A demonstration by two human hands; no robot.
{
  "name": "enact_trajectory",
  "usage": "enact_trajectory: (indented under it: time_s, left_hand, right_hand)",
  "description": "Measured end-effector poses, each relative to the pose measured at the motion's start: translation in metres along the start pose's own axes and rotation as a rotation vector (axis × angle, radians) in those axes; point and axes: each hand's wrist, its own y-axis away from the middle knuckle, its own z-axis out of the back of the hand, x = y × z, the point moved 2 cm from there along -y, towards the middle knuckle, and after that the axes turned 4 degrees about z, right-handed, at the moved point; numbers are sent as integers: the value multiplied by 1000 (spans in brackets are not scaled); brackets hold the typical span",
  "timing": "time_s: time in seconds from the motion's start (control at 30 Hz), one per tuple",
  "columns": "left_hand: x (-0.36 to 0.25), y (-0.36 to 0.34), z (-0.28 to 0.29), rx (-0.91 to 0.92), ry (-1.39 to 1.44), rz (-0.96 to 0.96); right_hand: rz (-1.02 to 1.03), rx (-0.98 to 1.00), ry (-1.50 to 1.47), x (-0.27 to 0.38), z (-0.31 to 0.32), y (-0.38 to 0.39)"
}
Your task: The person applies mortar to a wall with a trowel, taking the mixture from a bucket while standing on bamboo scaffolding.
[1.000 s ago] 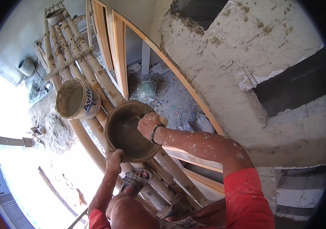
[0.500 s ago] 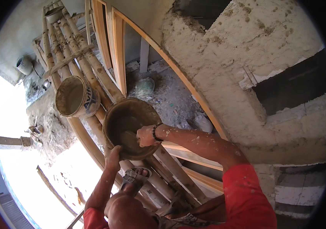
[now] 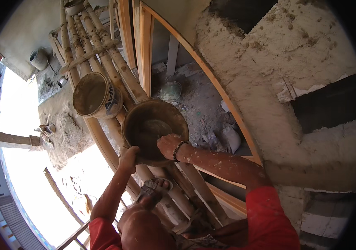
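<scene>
A round, mud-coated basin (image 3: 139, 109) sits on the bamboo poles in front of me, with wet grey-brown mortar (image 3: 144, 132) inside. My left hand (image 3: 129, 160) grips its near left rim, thumb on the edge. Inside the basin, toward its right side, my right hand (image 3: 169, 146) is closed in a fist low over the mortar, a dark beaded bracelet at the wrist. What that fist holds is hidden; a pale, smooth patch shows in the mortar just beyond it. Left of the basin and a little farther stands a round bucket (image 3: 113, 102) with mortar-smeared walls.
Bamboo poles (image 3: 96, 39) form the narrow platform under me, my sandalled foot (image 3: 156, 186) on it. An orange wooden frame (image 3: 211, 68) curves along the right, before a rough plastered wall (image 3: 265, 87). Another bucket (image 3: 74, 7) stands at the platform's far end. Rubble lies below.
My right fist has shifted slightly within the basin, and the pale shape beside it looks different. My left hand keeps its grip on the rim. The whole view has swung a little.
</scene>
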Motion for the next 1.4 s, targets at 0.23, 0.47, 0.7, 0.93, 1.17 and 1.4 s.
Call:
enact_trajectory:
  time_s: [0.23,0.47,0.7,0.93,1.17,1.4]
  left_hand:
    - [-20,19,-21,-63,206,103]
    - [47,1,0,-149,-136,-88]
    - [6,24,-27,-225,193,-29]
    - [11,19,-36,-229,175,-152]
    - [18,23,-27,-213,151,38]
    - [-2,28,-53,-199,182,-102]
  right_hand:
    - [188,324,129,3,45,31]
    - [-10,90,224,-21,94,4]
    - [-13,258,618,4,28,-25]
    - [45,632,228,0,43,-17]
    - [-16,237,-147,-31,83,14]
    - [-2,46,178,-31,24,20]
